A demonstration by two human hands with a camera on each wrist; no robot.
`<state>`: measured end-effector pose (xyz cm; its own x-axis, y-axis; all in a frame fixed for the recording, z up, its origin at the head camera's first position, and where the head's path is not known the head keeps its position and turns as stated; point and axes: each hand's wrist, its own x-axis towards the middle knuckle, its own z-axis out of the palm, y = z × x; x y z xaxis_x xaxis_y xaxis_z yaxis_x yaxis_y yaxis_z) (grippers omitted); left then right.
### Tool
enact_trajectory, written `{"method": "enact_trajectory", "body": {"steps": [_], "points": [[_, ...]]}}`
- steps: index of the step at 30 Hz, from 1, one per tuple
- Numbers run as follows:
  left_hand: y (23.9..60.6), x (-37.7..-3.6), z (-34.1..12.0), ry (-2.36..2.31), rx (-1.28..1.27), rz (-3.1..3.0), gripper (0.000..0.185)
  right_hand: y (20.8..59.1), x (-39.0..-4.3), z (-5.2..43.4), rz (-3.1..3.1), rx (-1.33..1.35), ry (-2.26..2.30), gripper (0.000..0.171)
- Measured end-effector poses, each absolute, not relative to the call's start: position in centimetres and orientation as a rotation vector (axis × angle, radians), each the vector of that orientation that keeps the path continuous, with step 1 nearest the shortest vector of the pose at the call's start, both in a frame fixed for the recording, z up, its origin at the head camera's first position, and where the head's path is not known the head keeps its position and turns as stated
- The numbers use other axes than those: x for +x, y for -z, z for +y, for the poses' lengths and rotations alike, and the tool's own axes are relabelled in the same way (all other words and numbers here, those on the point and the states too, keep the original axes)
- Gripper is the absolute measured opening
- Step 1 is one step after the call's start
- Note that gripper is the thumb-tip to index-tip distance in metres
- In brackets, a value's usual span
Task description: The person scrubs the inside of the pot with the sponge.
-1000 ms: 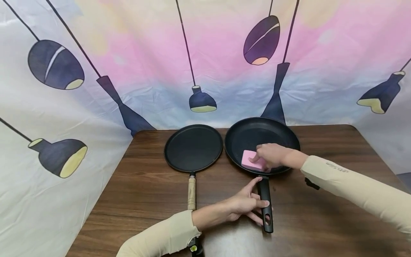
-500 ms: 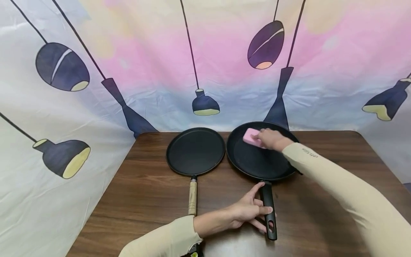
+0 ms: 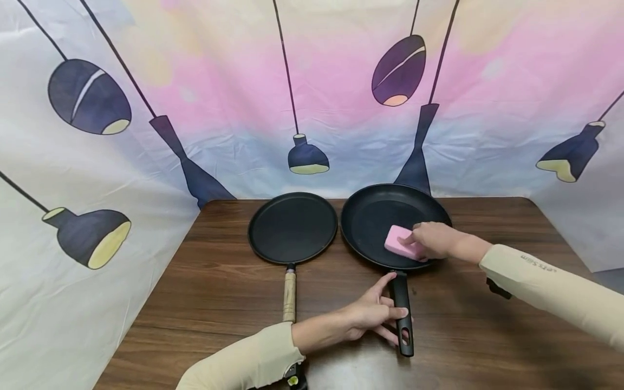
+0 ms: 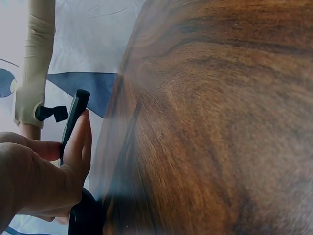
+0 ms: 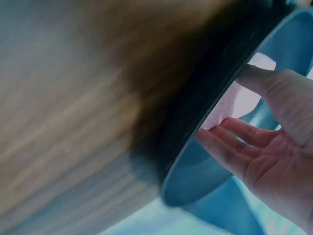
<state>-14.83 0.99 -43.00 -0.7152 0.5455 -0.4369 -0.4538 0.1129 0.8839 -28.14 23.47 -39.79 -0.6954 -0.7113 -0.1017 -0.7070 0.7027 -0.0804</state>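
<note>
My right hand [image 3: 435, 240] pinches a pink sponge [image 3: 401, 242] against the inside of a black frying pan [image 3: 370, 216], low and right of the middle, near the rim. In the right wrist view the thumb and fingers [image 5: 230, 147] grip the sponge [image 5: 249, 95] from either side, inside the pan wall. Below, my left hand [image 3: 372, 314] holds the pan's black handle [image 3: 401, 303], with the thumb on one side and fingers beneath. The left wrist view shows that handle [image 4: 74, 120] between thumb and fingers.
Left of the frying pan lies a flat black pan [image 3: 292, 227] with a wooden handle [image 3: 290, 295], partly behind the left sleeve. Both sit near the back of the brown wooden table [image 3: 219, 303]. A cloth [image 3: 244, 81] printed with lamps hangs behind.
My right hand first slid the sponge up to the far part of the pan, then back down, ending further right than a second ago. The left hand stays on the handle.
</note>
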Motion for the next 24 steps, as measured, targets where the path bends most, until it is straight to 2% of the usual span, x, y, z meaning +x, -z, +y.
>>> {"method": "enact_trajectory", "body": {"steps": [6,12,17,21,24], "points": [[43.1,-14.5,1.1,-1.683,0.093,1.624,0.081,40.5,-27.4,19.9,2.789,-1.314,0.053,0.048],[43.0,-13.8,1.5,-1.681,0.096,1.6,0.082,40.7,-31.3,17.9,2.863,-1.081,0.001,0.05],[42.9,-13.5,1.8,-1.66,0.098,1.591,0.082,40.1,-34.8,20.2,2.816,-0.747,0.108,0.049],[43.0,-13.6,1.7,-1.674,0.096,1.6,0.083,39.8,-35.0,23.0,2.814,-0.62,0.169,0.049],[42.9,-13.8,1.6,-1.692,0.093,1.611,0.083,39.5,-34.3,24.2,2.807,-0.647,0.145,0.045]]}}
